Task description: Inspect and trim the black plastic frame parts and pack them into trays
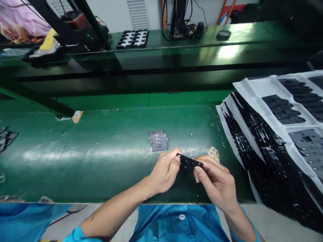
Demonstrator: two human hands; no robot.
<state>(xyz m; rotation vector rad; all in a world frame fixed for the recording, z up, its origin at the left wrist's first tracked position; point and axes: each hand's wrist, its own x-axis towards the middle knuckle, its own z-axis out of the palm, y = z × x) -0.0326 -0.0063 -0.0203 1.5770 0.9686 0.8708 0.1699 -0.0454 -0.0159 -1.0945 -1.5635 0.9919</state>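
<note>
Between my two hands, above the green bench, is a thin black plastic part [189,161], seen nearly edge-on. My left hand [165,169] pinches its left end between thumb and fingers. The other end sits in the fingers of my right hand [218,181], thumb below it. Just beyond my left hand, a short overlapping row of flat dark plastic parts [159,141] lies on the bench. A small heap of tiny beige pieces [214,154] lies right behind my right hand, with a few loose bits scattered around.
On the right stands a tall stack of trays [267,134] filled with black parts. More dark parts [7,138] lie at the far left. A raised green shelf [161,55] runs along the back, carrying a black tray [133,38] and a round black object [223,35]. Another person's hands [15,33] show at upper left.
</note>
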